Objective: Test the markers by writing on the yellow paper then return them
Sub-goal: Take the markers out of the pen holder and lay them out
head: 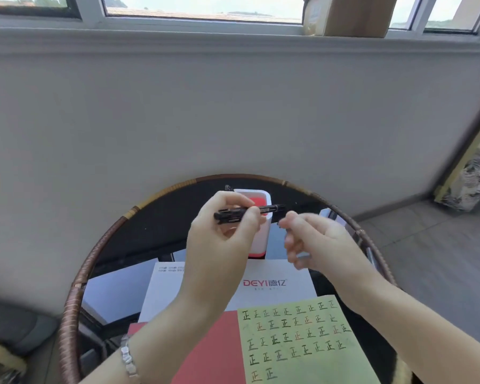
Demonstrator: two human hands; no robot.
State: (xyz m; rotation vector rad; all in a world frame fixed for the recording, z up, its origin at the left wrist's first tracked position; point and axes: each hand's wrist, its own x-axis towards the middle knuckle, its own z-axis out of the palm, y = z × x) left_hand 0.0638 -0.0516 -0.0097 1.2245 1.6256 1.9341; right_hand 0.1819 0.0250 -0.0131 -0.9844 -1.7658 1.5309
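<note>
My left hand (pixel 222 239) grips a black marker (pixel 269 209) and holds it level above the table, its right end pointing at my right hand. My right hand (pixel 313 245) is blurred just right of that end. Its fingertips pinch a small dark piece that looks like the marker's cap (pixel 282 224). Behind both hands stands a white pen holder (pixel 261 239) with a red inside. The yellow paper (pixel 302 342) lies at the front right of the table, covered with rows of written characters in several colours.
The yellow paper lies on a red sheet (pixel 214 356), which overlaps a white box (pixel 283 284) with a red logo. All of this rests on a round dark glass table with a rattan rim (pixel 75 286). A grey wall stands close behind, and a framed picture (pixel 471 173) leans at the right.
</note>
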